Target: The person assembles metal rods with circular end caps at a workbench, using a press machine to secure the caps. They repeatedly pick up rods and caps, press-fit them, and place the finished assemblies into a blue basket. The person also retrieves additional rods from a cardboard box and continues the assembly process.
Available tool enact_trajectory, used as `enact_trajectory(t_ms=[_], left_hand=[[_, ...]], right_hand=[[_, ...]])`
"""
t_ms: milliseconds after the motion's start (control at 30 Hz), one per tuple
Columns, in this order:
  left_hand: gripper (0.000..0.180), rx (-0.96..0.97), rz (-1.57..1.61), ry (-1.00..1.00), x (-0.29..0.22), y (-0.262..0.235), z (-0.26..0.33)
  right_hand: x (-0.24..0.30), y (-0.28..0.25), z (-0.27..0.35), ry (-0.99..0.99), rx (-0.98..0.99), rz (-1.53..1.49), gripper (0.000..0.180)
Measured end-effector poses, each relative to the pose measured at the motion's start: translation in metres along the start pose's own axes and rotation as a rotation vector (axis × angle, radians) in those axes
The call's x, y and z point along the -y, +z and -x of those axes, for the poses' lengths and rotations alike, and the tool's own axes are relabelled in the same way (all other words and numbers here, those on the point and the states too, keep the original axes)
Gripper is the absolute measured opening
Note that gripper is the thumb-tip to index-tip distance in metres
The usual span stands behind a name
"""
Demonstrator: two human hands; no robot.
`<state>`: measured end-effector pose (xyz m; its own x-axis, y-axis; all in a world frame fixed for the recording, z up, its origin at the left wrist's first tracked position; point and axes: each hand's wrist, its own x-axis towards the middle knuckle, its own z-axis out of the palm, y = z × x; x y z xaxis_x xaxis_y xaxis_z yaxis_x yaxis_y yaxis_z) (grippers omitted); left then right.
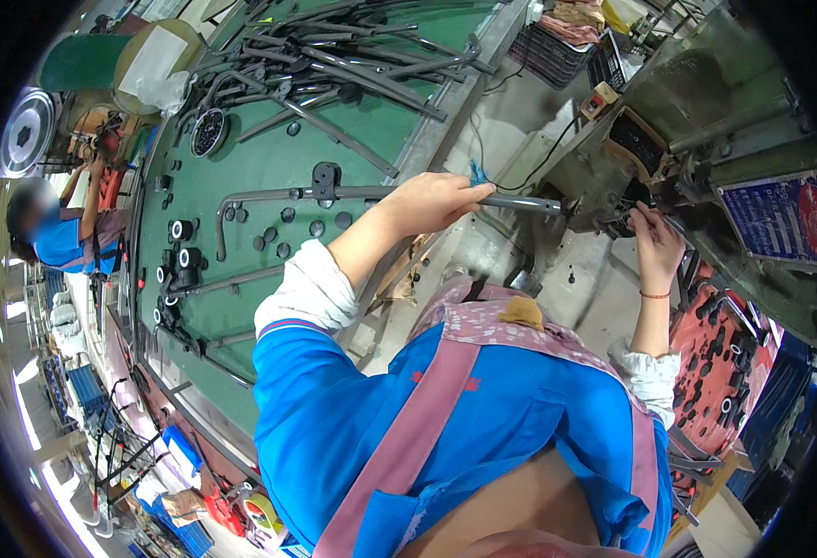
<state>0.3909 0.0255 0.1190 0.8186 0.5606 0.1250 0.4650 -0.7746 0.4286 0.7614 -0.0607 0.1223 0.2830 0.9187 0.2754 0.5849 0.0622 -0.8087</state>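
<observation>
My left hand [436, 201] is closed over a dark grey metal tube [529, 202]. The tube lies across the table edge, its bent end over the green table [269, 153] and its straight end pointing at the machine [697, 107]. A black plastic bracket [326, 182] sits round the tube, left of my hand. At the machine, my right hand [659, 244] has its fingertips drawn together beside a small metal fitting near the tube's end. What those fingers hold, if anything, is too small to tell.
Many loose tubes [334, 58] are heaped at the table's far end. A bowl [195, 139] of small black parts and several black caps stand nearer. An open box [628, 160] of black pieces rests by the machine. At far left works another person [83, 232].
</observation>
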Motion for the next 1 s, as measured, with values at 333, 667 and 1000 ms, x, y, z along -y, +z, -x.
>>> enact_trajectory(t_ms=[333, 667, 1000], left_hand=[[0.040, 0.047, 0.009, -0.083, -0.010, 0.001, -0.004], [0.040, 0.072, 0.063, -0.163, -0.011, 0.005, 0.006], [0.041, 0.128, 0.044, -0.159, -0.005, 0.007, 0.007]], right_hand=[[0.000, -0.001, -0.005, 0.190, 0.148, -0.251, 0.026], [-0.070, -0.136, 0.070, 0.428, -0.563, -0.049, 0.018], [-0.148, -0.079, -0.020, -0.348, -0.174, 0.992, 0.044]])
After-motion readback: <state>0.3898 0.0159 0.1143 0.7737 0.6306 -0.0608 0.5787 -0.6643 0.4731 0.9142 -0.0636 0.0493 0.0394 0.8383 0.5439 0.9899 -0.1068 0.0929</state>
